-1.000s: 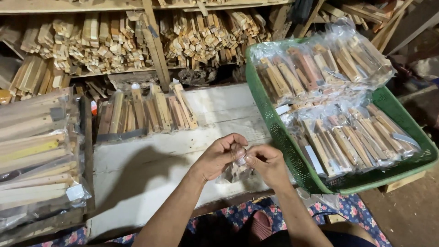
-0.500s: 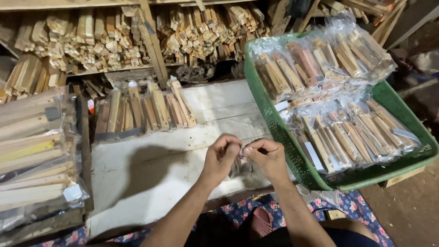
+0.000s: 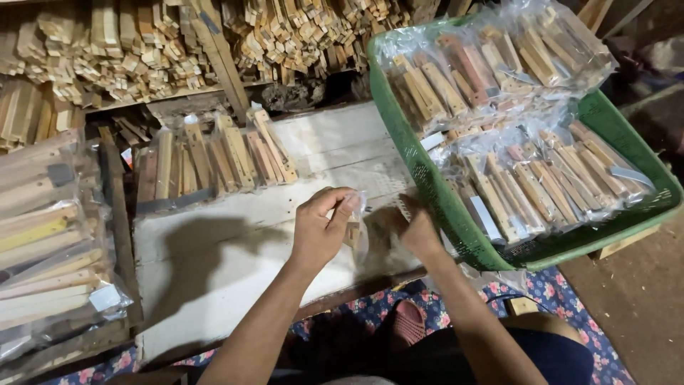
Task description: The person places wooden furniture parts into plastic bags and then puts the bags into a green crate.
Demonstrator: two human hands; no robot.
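Centre frame: left hand [image 3: 319, 232] pinches a clear plastic bag [image 3: 356, 227] holding a small wooden piece; right hand [image 3: 413, 227] grips its other edge. Green basket [image 3: 417, 175], right, already holds many filled bags; unbagged sticks [image 3: 214, 157] remain upper left

Green basket [image 3: 427, 192], whitewashed board [image 3: 235, 249], blue floral cloth [image 3: 563, 299].

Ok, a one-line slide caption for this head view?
Both hands, left hand and right hand, pinch a small clear bag over a white board beside a green basket.
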